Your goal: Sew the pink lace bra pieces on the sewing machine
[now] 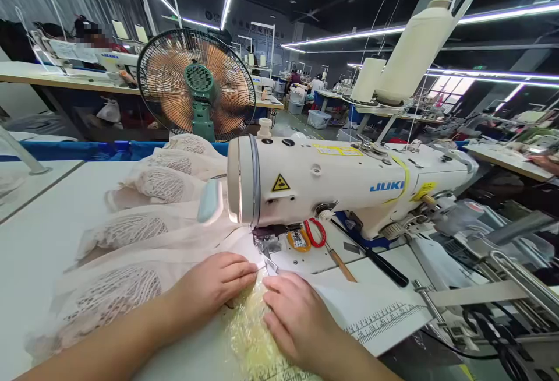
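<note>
My left hand (216, 282) is closed, its fingertips pinching the pale fabric edge just in front of the sewing machine's presser foot. Opposite it, my right hand (301, 323) has curled fingers gripping the near edge of a yellowish, shiny, crinkled material (248, 325), which runs down toward me between both hands. A small metal guide (271, 264) sits right at the fingertips. The white JUKI sewing machine (301, 177) stands over the work. Sheer pale fabric with lace panels (126, 290) lies bunched in several folds to the left. My thumbs are mostly hidden.
Red-handled scissors (315, 232), a wooden-handled tool (343, 265) and a black-handled tool (386, 267) lie right of the needle. A ruler scale (384, 320) marks the tabletop. A fan (198, 84) stands behind; thread cones (413, 52) rise at right. Other people work farther back.
</note>
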The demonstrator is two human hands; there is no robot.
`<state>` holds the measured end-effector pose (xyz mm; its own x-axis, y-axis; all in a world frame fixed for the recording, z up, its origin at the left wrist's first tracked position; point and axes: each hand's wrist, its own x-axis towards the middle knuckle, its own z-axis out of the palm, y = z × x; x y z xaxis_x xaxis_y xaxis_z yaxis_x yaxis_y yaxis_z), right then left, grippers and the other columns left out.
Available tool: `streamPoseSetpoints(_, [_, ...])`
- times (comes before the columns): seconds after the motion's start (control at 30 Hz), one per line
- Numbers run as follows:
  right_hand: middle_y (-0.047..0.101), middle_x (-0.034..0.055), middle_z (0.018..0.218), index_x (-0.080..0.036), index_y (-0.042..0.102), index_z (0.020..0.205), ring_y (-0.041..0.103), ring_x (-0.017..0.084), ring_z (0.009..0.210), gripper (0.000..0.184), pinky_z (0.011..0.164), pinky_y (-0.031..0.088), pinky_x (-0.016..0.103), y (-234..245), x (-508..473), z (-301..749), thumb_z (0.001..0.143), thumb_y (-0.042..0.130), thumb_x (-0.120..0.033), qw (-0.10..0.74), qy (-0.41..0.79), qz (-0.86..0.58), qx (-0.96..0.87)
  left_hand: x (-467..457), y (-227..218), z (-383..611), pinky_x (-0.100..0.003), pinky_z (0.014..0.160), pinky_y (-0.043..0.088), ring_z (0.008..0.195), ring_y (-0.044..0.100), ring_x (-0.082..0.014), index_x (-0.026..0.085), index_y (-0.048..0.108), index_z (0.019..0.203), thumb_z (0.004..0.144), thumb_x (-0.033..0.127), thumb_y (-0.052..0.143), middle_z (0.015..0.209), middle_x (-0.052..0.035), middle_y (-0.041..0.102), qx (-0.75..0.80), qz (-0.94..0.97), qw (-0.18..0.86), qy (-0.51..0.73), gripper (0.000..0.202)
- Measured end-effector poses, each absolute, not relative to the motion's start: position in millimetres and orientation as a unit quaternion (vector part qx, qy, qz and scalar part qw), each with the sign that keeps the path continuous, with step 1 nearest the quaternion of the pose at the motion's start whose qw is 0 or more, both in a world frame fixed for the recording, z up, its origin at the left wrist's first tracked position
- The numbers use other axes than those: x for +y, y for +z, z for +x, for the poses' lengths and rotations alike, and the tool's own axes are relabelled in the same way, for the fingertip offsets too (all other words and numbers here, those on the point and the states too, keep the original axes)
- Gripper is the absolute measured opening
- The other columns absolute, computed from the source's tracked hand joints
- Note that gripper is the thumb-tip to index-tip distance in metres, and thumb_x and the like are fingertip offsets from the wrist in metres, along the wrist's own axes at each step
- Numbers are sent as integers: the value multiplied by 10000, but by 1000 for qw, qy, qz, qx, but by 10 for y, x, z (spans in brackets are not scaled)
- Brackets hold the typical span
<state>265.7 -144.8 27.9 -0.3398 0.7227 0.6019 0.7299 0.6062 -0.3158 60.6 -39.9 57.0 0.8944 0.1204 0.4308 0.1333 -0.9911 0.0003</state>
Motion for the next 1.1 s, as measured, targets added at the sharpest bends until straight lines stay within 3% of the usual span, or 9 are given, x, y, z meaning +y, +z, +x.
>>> streamPoseSetpoints(0.47, [655,79,1083,-164,637,939,566,223,961,198,911,502,347,249,-1442,2648,874,454,-201,370,-3,-440,-818,-366,545,619,-290,799,548,937,652,-180,188,564,1202,962,136,342,1066,-70,711,-58,-964,31,-256,332])
streamPoseSetpoints(1.1, [651,60,1053,-183,622,912,555,203,966,158,935,470,332,218,-1410,2666,846,479,-174,365,33,-448,-815,49,512,605,-299,805,525,922,637,-178,173,641,1101,971,127,316,1052,-51,722,-62,-962,108,-244,353])
